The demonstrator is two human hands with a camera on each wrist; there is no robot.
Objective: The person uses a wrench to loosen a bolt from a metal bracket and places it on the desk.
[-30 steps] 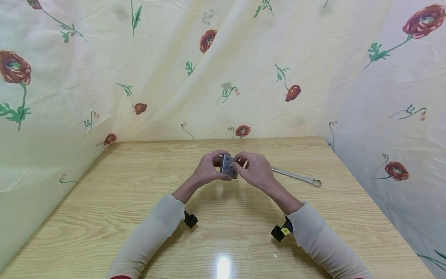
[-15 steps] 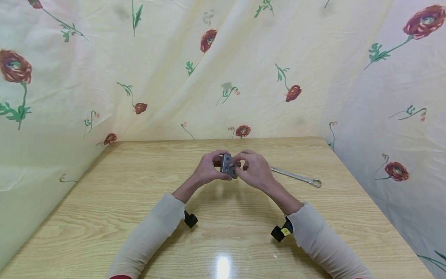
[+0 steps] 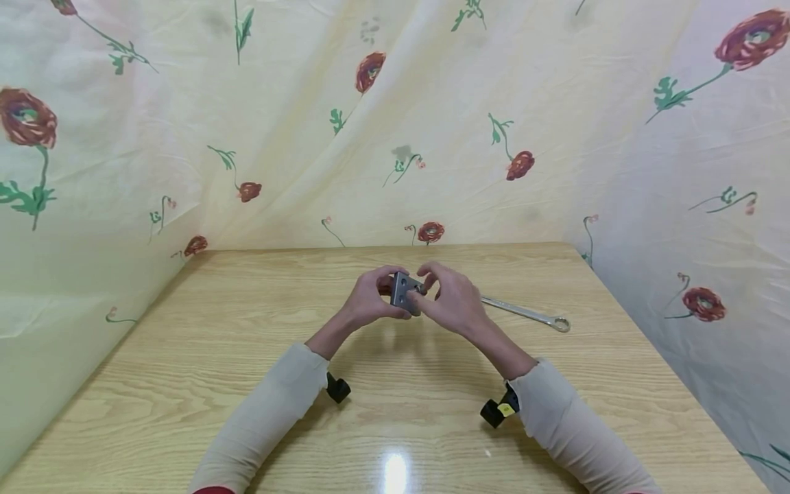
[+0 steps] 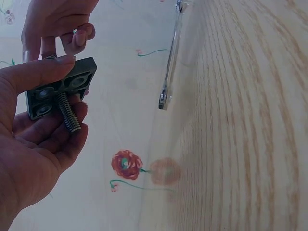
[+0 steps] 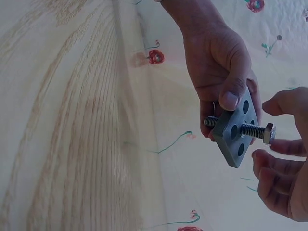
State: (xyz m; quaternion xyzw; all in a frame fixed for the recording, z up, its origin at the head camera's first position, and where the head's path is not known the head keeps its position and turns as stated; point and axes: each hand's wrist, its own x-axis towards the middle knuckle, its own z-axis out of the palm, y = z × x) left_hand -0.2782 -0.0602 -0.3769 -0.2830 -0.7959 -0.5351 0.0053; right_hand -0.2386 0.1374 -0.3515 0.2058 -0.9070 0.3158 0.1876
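In the head view, my left hand (image 3: 365, 300) grips a grey metal plate (image 3: 399, 291) by its edges, held up above the table. The plate has several round holes. A hex bolt (image 5: 253, 130) passes through its middle; the head and part of the thread stand out on the side facing my right hand. Its threaded end (image 4: 69, 113) sticks out past the other face, by my left fingers. My right hand (image 3: 453, 300) is around the bolt head with thumb and fingers spread apart, one finger right beside the head in the right wrist view.
A combination wrench (image 3: 521, 311) lies on the wooden table (image 3: 204, 384) to the right, its near end beyond my right hand. Flowered cloth (image 3: 296, 137) hangs along the back and both sides.
Half a second ago my right thumb and fingers were together at the bolt; now they have parted, with the index finger lifted away. My left hand and the plate stay put.
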